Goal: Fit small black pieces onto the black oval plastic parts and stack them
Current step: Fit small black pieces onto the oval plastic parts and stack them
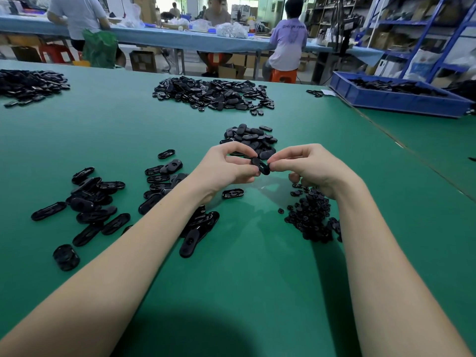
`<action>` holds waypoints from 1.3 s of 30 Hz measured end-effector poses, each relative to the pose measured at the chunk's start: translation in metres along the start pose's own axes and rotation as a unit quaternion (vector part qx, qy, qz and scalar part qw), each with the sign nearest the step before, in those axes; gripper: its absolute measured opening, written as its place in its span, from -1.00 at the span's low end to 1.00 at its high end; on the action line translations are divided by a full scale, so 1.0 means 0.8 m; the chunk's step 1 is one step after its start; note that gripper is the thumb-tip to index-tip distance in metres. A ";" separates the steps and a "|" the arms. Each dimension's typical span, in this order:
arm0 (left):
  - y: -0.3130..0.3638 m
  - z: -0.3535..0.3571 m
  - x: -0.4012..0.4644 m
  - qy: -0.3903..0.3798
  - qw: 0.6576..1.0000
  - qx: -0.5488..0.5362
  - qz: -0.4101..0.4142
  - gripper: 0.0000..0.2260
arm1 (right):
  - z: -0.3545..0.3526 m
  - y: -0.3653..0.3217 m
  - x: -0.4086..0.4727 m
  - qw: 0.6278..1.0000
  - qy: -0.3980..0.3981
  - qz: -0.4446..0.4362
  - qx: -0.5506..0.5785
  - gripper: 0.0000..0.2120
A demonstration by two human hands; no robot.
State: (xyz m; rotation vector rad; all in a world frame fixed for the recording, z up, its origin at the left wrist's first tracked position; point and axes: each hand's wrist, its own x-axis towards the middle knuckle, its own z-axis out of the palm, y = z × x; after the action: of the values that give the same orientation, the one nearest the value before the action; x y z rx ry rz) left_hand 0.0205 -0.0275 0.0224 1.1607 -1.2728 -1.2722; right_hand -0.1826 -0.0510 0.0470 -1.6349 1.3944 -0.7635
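1. Table [257, 279]: green mat, fills most of view; seam runs diagonally at rt
2. Far bench [159, 38]: blue top, bags and clutter on it; three people seated at it on red stools; shelving w/ boxes at rt rear
3. Blue bin [386, 99]: far rt on table, black parts inside
4. Far heap [213, 92]: large spread of black ovals, top centre of table; a second heap [28, 85] at far lt edge
5. Mid pile [251, 140]: ovals heaped just behind the hands, partly hidden by fingers
6. Loose ovals [90, 202]: scattered lt of the lt forearm, some hollow side up, some flat side up; more lie under and beside the lt wrist; one lone oval [233, 193] lies between the two wrists
7. Small pieces [310, 215]: dense pile of tiny black bits, under and beside the rt wrist
8. Lt hand [226, 168]: raised above mat, fingers curled, thumb and fingertips pinching lt end of held oval
9. Rt hand [313, 167]: raised, fingers curled, thumb and forefinger pinching rt end of same oval; whether it also holds a small piece, cannot tell
10. Held oval [260, 166]: between both hands, off the table, tilted, slot facing camera; in front of mid pile
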 end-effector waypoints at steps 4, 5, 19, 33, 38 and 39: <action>-0.002 0.001 0.002 0.005 0.998 0.040 0.039 -0.75 | 0.004 -0.002 0.003 0.999 0.027 0.012 -0.013 -0.93; -0.003 0.001 0.003 0.008 0.998 0.051 0.048 -0.75 | 0.005 -0.002 0.004 0.999 0.030 0.013 -0.013 -0.92; -0.004 0.009 0.001 0.025 0.986 0.133 0.100 -0.75 | 0.009 -0.005 0.004 0.999 0.029 0.030 -0.022 -0.93; -0.003 0.011 -0.001 0.012 0.977 0.179 0.113 -0.75 | 0.008 -0.005 0.005 0.997 0.039 0.049 -0.034 -0.93; -0.002 0.011 -0.001 0.002 0.985 0.143 0.097 -0.76 | 0.009 -0.007 0.003 0.998 0.036 0.036 -0.022 -0.94; -0.002 0.010 0.000 -0.002 0.988 0.127 0.090 -0.76 | 0.009 -0.007 0.003 0.999 0.036 0.034 -0.022 -0.93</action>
State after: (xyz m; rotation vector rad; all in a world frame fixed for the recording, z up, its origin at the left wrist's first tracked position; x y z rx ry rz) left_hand 0.0125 -0.0264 0.0206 1.1873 -1.5400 -1.0015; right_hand -0.1730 -0.0519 0.0485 -1.5991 1.5184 -0.7635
